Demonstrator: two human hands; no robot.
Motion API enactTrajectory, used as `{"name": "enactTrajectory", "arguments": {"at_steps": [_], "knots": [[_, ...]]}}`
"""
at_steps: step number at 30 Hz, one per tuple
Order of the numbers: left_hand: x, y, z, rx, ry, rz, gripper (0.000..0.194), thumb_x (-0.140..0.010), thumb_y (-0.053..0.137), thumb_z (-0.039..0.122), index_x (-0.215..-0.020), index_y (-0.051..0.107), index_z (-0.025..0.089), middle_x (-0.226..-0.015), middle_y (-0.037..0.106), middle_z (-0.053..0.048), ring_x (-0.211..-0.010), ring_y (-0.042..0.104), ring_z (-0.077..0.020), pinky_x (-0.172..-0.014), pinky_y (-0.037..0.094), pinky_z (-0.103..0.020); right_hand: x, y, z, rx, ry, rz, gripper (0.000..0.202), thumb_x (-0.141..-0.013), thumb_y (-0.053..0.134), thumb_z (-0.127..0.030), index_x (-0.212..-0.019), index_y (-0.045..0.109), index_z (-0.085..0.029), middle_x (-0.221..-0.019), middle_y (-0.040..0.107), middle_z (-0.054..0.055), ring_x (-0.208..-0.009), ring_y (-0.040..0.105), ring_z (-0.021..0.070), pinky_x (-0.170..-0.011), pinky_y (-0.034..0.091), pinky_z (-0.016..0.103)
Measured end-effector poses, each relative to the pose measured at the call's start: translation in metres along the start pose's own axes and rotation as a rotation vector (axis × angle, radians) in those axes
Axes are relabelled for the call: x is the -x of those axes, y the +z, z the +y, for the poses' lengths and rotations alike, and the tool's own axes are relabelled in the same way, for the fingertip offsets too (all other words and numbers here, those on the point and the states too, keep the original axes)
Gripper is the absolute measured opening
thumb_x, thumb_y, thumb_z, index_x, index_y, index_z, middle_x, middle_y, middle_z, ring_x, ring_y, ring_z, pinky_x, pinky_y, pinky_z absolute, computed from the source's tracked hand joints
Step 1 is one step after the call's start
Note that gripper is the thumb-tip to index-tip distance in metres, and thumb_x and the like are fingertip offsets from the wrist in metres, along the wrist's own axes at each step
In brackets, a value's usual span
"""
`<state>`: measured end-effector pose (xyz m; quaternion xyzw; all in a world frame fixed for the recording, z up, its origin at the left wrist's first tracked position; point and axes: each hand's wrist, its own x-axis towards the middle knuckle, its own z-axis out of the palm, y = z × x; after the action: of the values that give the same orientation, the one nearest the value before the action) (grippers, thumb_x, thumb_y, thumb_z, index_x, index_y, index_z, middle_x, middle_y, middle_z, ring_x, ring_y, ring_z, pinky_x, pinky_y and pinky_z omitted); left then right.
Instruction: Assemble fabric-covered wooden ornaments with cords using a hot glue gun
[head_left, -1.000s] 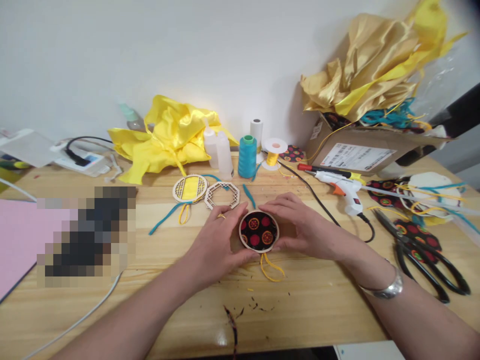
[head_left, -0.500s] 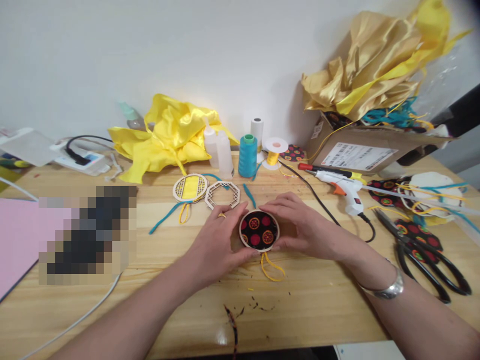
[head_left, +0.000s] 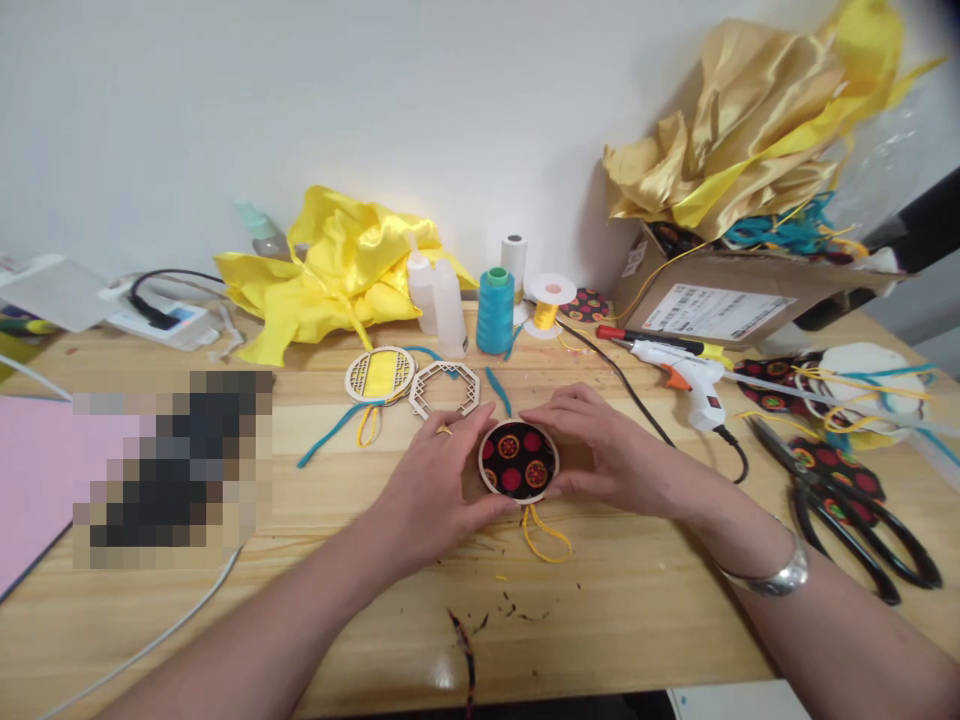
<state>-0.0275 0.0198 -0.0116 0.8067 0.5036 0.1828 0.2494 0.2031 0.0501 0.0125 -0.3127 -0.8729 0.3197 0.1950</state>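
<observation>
Between my two hands is a round, wood-rimmed ornament [head_left: 519,461] faced with black fabric in red and orange circles. A yellow cord loop [head_left: 547,540] comes out from its near edge and lies on the table. My left hand [head_left: 435,480] curves around the ornament's left side, thumb at the near edge. My right hand [head_left: 600,455] grips the opposite side with fingers and thumb. Just beyond my left hand lie an octagonal wooden lattice frame [head_left: 415,405] and a round lattice piece with yellow cloth [head_left: 380,376]. Whatever is under the ornament is hidden.
A hot glue gun [head_left: 694,385] and black-handled scissors [head_left: 832,500] lie to the right. Teal thread [head_left: 496,312], a yellow spool [head_left: 547,312] and squeeze bottles [head_left: 448,310] stand at the back. A cardboard box [head_left: 720,290] holds fabric. Fabric scraps [head_left: 466,650] lie near the front edge.
Hardly anything differs. Both hands keep their hold on the round ornament in the same spot, with only a tiny shift of the view.
</observation>
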Motion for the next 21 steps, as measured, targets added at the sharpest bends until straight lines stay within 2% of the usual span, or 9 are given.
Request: {"name": "enactTrajectory", "arguments": {"at_steps": [11,21], "knots": [[-0.0015,-0.0021,0.0057,0.006,-0.03,0.0,0.084,-0.072,0.068,0.049,-0.14,0.03,0.02,-0.128,0.059,-0.008,-0.124,0.039,-0.0302,-0.102,0.035,-0.047,-0.0012,0.0012,0.0,-0.004,0.008,0.016,0.051,-0.079,0.069,-0.028,-0.127,0.053,-0.023,-0.1,0.062,0.007,-0.098,0.049,0.0214,-0.088,0.039,0.035],[-0.0004,0.0007,0.0049,-0.043,-0.043,0.023,0.083,-0.072,0.067,0.05,-0.14,0.029,0.021,-0.13,0.058,-0.008,-0.124,0.04,-0.0303,-0.101,0.036,-0.048,-0.0026,0.0048,0.0064,0.027,-0.046,0.023,0.05,-0.081,0.066,-0.031,-0.128,0.051,-0.022,-0.096,0.061,0.005,-0.094,0.05,0.02,-0.085,0.039,0.033]]}}
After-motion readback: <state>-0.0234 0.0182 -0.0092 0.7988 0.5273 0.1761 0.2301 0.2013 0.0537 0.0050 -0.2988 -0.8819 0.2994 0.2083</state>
